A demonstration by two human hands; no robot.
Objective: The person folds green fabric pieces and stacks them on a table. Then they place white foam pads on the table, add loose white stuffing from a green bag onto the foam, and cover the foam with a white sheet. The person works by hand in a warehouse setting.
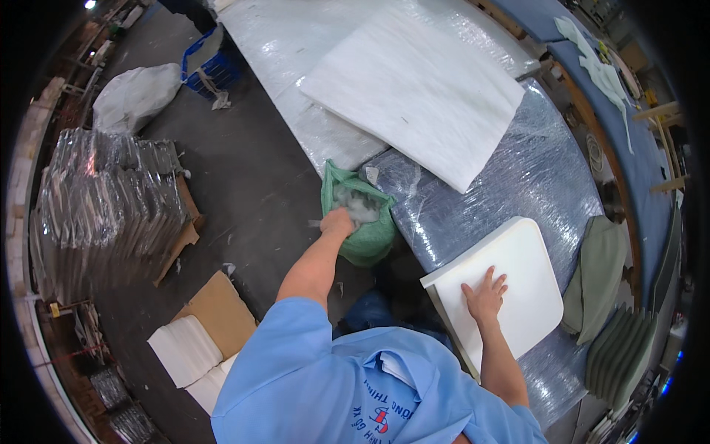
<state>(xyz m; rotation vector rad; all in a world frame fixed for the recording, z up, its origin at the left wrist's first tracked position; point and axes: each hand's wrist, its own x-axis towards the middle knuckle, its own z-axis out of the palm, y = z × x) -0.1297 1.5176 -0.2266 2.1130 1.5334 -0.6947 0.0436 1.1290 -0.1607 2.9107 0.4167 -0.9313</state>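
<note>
My left hand (338, 222) is at the mouth of a green woven sack (370, 246), its fingers curled in among loose white fibre stuffing (360, 205). A wisp of pale material sticks out beside that hand, and the fingertips are hidden. My right hand (486, 296) lies flat with fingers spread on a white foam cushion (521, 274) with rounded corners. The cushion rests at the near edge of a table (510, 177) wrapped in shiny plastic film.
A large white padding sheet (421, 89) lies farther along the table. At right are folded green fabric (595, 266) and stacked green pads (620, 351). Left on the floor stand a plastic-wrapped stack (111, 214), a blue basket (214, 70), a white bag (137, 96) and cardboard (218, 314).
</note>
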